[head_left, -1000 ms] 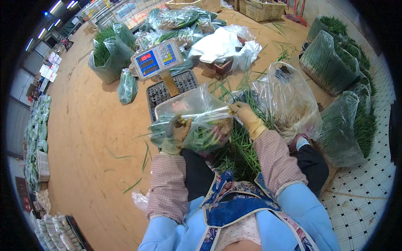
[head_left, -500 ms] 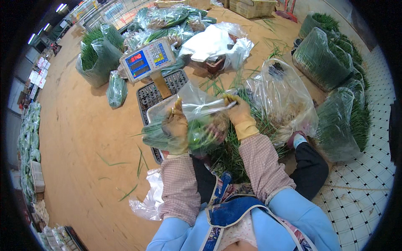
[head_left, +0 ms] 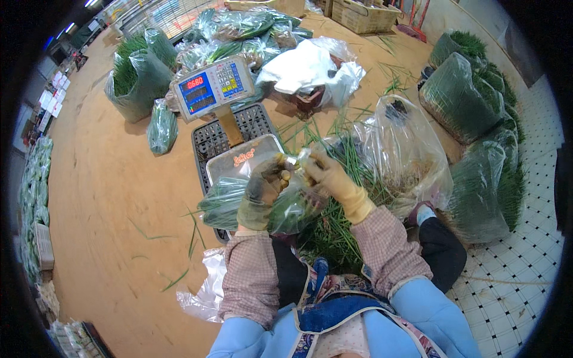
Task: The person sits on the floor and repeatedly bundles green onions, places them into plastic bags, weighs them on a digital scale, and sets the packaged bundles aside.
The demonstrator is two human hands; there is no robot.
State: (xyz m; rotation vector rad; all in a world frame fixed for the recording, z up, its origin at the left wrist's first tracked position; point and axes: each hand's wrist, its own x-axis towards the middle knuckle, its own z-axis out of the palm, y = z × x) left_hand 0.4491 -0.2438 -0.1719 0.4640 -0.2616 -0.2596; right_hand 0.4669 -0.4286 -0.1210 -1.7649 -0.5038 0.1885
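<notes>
Both my gloved hands are at a clear plastic bag of greens (head_left: 293, 210), which look like green onions. My left hand (head_left: 262, 190) is closed at the bag's gathered top, its yellowed fingertips meeting those of the other hand. My right hand (head_left: 335, 184) pinches the twisted plastic from the other side. Leaves inside the bag stick out left of my left wrist. Just beyond my hands is the metal pan (head_left: 239, 161) of a scale, whose lit display (head_left: 213, 88) faces me. Loose green stalks (head_left: 331, 230) lie below my right hand, near my lap.
A large clear bag (head_left: 412, 155) with roots and debris stands to the right, beside tall bags of upright greens (head_left: 459, 92). Filled bags (head_left: 239, 33) are piled behind the scale. White plastic (head_left: 298, 64) covers a crate. A crumpled bag (head_left: 206, 286) lies by my left forearm.
My hands have drawn together, and the bag's stretched top is now bunched between them. More of the scale pan shows. The red digits on the display have changed.
</notes>
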